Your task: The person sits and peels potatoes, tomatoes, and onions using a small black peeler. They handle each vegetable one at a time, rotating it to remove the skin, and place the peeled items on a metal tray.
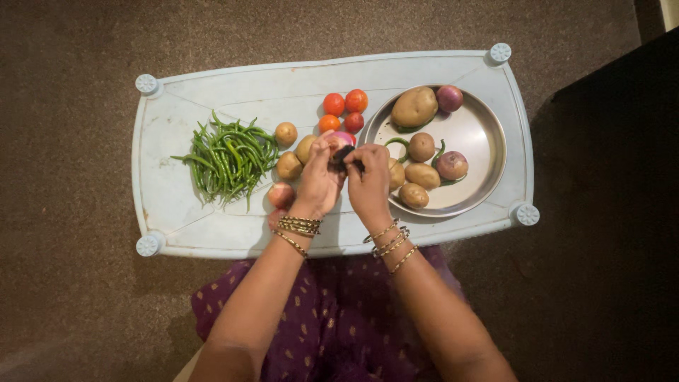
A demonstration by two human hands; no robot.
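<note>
My left hand (316,185) grips a pinkish onion (341,139) over the pale blue table (177,134). My right hand (369,180) holds a small dark-handled tool, probably a knife (345,159), against the onion; its blade is hidden between the hands. Both wrists wear gold bangles. The hands touch each other at the fingertips, just left of a round steel plate (481,141).
The plate holds potatoes (414,107), two onions (450,98) and some green chillies. Loose on the table: several tomatoes (344,103), potatoes (288,165), another onion (280,194) and a heap of green chillies (230,157). Brown carpet surrounds the table; a dark object stands at right.
</note>
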